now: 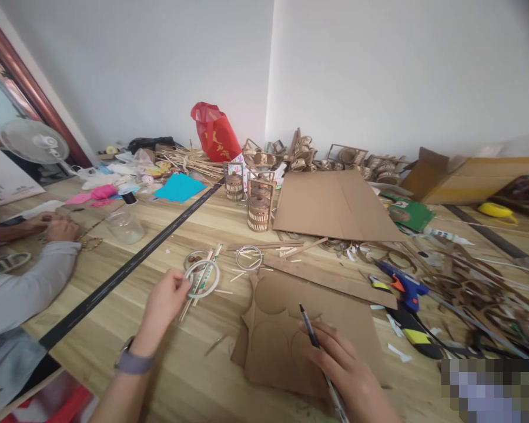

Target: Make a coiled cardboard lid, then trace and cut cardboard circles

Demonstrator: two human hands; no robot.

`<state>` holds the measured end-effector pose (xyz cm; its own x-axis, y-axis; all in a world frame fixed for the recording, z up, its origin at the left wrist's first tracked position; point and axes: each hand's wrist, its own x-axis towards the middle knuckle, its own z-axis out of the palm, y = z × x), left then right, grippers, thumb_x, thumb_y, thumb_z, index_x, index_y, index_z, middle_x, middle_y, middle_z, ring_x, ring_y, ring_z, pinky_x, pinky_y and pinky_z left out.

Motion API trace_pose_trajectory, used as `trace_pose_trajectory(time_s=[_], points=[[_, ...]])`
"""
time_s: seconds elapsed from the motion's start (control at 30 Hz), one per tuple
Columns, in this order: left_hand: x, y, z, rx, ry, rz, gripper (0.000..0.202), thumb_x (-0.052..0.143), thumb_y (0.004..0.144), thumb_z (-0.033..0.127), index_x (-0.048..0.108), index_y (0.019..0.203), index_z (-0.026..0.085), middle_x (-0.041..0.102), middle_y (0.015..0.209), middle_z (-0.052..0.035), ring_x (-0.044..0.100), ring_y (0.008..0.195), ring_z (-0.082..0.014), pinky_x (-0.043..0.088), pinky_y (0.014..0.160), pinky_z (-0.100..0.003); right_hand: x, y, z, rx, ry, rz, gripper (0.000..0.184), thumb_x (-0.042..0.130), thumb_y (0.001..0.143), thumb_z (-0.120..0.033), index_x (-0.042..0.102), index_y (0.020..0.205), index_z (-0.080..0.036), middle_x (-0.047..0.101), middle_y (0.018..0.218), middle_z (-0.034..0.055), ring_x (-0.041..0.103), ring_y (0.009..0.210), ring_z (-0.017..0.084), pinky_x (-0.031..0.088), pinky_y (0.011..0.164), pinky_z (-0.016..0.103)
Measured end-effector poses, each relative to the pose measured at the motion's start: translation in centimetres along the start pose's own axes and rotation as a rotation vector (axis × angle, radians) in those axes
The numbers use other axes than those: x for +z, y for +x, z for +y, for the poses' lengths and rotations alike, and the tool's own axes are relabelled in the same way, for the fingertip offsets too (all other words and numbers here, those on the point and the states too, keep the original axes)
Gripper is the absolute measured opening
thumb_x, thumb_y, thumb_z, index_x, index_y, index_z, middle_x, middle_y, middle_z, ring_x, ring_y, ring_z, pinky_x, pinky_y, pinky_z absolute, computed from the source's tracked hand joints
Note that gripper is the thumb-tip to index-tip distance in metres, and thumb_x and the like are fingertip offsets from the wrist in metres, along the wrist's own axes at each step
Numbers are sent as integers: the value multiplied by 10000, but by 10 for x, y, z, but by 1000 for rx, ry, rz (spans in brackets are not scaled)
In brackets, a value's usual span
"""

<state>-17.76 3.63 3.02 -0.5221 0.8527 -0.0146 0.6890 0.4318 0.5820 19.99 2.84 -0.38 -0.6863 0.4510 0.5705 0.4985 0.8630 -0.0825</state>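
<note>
My left hand (167,299) pinches a thin white ring (217,279) at its left edge, just above the table. Beneath the ring lie thin wooden sticks (188,306) and green-printed strips, with another ring (186,258) partly hidden behind. A black pen (308,326) is in my right hand (341,358), its dark end pointing up and away from me. That hand is over a sheet of cardboard (268,367) with round cut-outs along its edge and faint circles drawn on it. A further ring (237,258) lies on the table beyond the sheet.
A co-worker's hands (59,228) are at the left, near a glass jar (126,228). Small woven baskets (258,214) stand ahead, beside a large cardboard sheet (335,202). On the right are a blue glue gun (403,288) and a heap of brown strips (480,294).
</note>
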Motion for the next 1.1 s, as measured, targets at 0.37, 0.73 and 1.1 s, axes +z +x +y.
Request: trace_pose_trajectory(time_s=[0.37, 0.73, 1.1], points=[[-35, 7, -46, -165, 314, -26, 178, 603, 948, 250, 601, 793, 163, 623, 727, 20, 621, 704, -160, 495, 727, -317, -3, -18, -6, 70, 28, -60, 288, 389, 1050, -249, 667, 1127, -229, 684, 1279, 137, 637, 1186, 274, 561, 927, 374], [-10, -27, 3, 61, 367, -60, 412, 331, 987, 345, 603, 1183, 105, 717, 816, -116, 687, 817, -354, 426, 632, -351, -29, -41, 7, 376, -119, -142, 302, 409, 934, -132, 679, 1053, -194, 738, 846, 94, 701, 777, 238, 551, 683, 328], [75, -110, 79, 799, 375, -563, 910, 840, 673, 409, 463, 1473, 193, 319, 1605, -201, 274, 1487, -407, 304, 1177, -586, -56, -23, 52, 920, -447, -536, 212, 553, 992, -222, 695, 1135, -158, 752, 844, 77, 724, 800, 244, 544, 811, 393]])
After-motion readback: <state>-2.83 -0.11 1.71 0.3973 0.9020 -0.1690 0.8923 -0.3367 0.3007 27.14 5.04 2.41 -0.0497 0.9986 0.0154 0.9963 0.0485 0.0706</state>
